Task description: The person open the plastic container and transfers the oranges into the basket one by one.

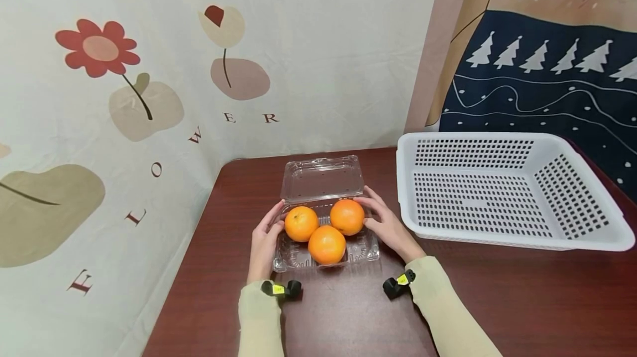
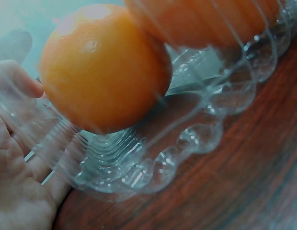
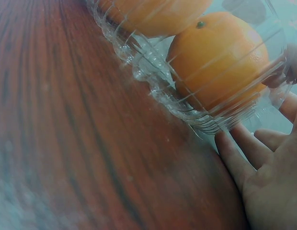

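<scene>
At the left hangs a pale cloth (image 1: 323, 69) printed with flowers and letters; beside it lies the dark red-brown table (image 1: 343, 324); the left hand (image 1: 265, 243) is at the left side of a clear plastic box (image 1: 365, 251), its fingers extended and its thumb apart from them, near the left orange (image 1: 301, 224).

The box sits on the table between both hands; in its tray the left orange, the front orange (image 1: 327, 245) and the right orange (image 1: 347, 216) form a close group; its lid (image 1: 323, 179) stands open at the far side, behind the fruit. The right hand (image 1: 390, 224) is at the box's right side, fingers spread and fairly straight, thumb apart from them and close to the right orange; just beyond this hand a white basket (image 1: 478, 208) takes up the table's right part, its rim near the wrist; behind it hangs a dark blue print (image 1: 537, 92) with white trees.

Only the head view shows the basket and the open lid; the right wrist view shows a green stem spot (image 3: 201, 23) on the right orange; the left wrist view shows fingers through the clear wall.
</scene>
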The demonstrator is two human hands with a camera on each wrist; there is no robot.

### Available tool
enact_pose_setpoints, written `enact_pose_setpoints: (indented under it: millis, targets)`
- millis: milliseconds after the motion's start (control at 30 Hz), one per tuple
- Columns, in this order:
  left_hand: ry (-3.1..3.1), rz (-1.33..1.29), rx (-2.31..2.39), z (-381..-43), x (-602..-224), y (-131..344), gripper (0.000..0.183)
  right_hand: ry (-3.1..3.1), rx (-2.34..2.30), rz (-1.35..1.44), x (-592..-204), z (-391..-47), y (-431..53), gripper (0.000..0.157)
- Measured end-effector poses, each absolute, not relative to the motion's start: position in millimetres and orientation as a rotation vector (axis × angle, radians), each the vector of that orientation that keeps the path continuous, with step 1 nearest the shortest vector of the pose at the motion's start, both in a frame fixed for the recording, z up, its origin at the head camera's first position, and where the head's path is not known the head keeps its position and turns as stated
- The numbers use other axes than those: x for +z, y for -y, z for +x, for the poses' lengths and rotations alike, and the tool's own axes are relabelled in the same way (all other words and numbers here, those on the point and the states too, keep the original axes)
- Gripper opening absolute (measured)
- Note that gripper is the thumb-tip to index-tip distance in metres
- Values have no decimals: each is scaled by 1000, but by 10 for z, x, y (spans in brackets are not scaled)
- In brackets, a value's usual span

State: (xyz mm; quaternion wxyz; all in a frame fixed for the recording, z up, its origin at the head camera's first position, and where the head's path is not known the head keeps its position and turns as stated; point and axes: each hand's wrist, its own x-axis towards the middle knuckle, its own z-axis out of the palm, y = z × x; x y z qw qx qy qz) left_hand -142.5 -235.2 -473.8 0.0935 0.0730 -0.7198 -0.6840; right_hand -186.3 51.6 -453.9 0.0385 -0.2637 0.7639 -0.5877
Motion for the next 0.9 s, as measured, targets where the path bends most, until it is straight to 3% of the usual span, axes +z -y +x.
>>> enact_pose_setpoints:
  millis: [567, 900]
  targets:
    - [2181, 228, -2013, -1330, -4522, 2277, 40, -2348, -1798, -825, -4492, -1860, -511, 43]
    - [2145, 187, -2023, -1397, -4705, 2337, 39, -2412, -1784, -794, -4604, -1961, -480, 44]
